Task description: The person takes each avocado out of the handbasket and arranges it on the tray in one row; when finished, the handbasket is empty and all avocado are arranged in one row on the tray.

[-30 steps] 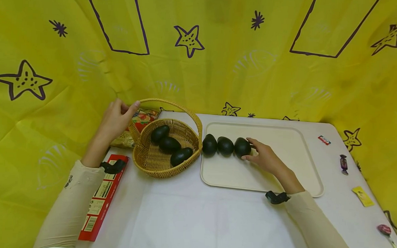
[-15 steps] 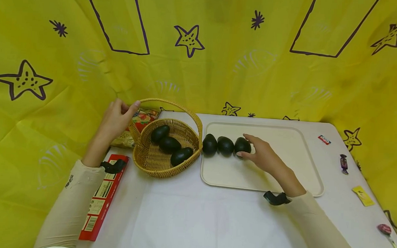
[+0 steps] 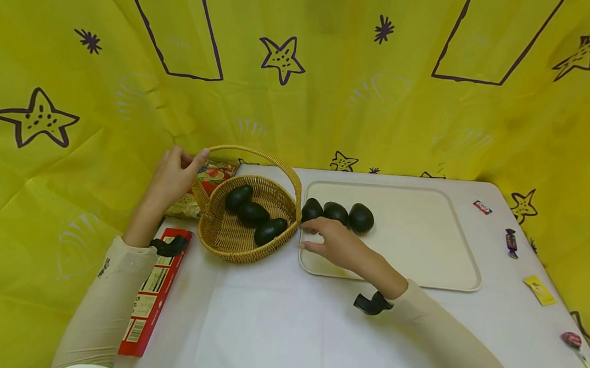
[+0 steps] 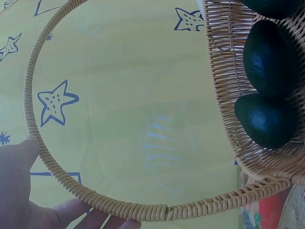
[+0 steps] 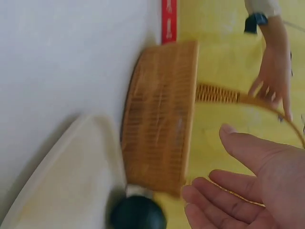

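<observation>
While right hand (image 3: 339, 244) hovers, basket (image 3: 225, 238) just left

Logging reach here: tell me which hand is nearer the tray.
Right. The right hand is above the end of the tray nearest the basket; the left hand is farther off, holding the handle.

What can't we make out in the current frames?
- Head: lower parts of two avocados on the tray, behind the right hand.
- Head: part of the red box, behind the black wrist mount.
- Head: print on the yellow packet, too small.
- Left wrist: top avocado, cut off by the top edge.
- Right wrist: contents of the basket, hidden by its blurred wall.
</observation>
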Available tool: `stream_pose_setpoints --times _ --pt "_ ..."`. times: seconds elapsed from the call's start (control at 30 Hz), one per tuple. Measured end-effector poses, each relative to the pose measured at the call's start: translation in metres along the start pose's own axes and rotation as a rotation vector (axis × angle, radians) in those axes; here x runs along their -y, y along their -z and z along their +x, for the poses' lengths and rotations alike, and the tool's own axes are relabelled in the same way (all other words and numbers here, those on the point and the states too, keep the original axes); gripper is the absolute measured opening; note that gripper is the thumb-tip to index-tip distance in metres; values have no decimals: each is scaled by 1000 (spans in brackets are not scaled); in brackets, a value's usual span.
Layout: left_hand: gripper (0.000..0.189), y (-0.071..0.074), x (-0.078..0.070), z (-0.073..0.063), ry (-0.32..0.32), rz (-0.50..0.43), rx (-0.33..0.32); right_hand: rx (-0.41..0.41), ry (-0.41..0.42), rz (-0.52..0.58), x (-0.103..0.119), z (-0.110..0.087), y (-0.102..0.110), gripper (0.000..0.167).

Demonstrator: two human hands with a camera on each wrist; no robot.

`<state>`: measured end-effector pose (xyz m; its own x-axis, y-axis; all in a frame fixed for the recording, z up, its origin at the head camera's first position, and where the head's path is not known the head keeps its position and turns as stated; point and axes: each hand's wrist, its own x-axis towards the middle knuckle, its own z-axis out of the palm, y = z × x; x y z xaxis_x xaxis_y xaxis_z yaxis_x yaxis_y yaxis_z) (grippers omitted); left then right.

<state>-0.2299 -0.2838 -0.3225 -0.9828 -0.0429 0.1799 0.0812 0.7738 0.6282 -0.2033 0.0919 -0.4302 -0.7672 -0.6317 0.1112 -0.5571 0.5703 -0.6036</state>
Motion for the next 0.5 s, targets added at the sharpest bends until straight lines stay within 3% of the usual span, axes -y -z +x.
stream_pose_setpoints --times 0.1,0.27,0.5 --pt "73 0 -1 -1 7 -1 2 30 41 -15 17 14 -10 47" --pt "73 0 -1 0 11 -7 4 42 34 -88 41 36 -25 50" --pt "72 0 2 1 9 -15 3 15 -26 -399 63 66 -43 45"
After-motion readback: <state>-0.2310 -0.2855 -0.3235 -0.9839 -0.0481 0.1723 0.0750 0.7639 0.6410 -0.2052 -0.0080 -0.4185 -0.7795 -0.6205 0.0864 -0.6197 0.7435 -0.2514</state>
